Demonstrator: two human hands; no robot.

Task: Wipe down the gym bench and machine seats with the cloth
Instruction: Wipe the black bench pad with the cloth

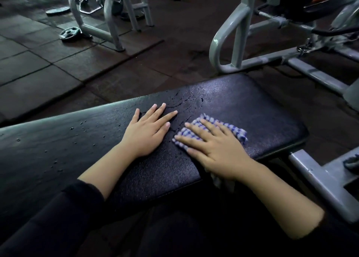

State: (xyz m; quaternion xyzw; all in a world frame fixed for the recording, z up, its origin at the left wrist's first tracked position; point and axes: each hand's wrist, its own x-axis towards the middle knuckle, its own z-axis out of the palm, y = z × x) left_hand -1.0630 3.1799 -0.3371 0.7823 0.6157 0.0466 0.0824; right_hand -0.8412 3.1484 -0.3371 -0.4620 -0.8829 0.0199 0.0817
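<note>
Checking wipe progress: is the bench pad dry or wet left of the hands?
Wet. Water droplets bead on the bench pad left of the left hand.

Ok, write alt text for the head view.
A person's right hand presses a blue-checked cloth flat on a dark padded gym bench, while the left hand rests open beside it. Water droplets dot the bench's left part; grey machine frames stand behind.
</note>
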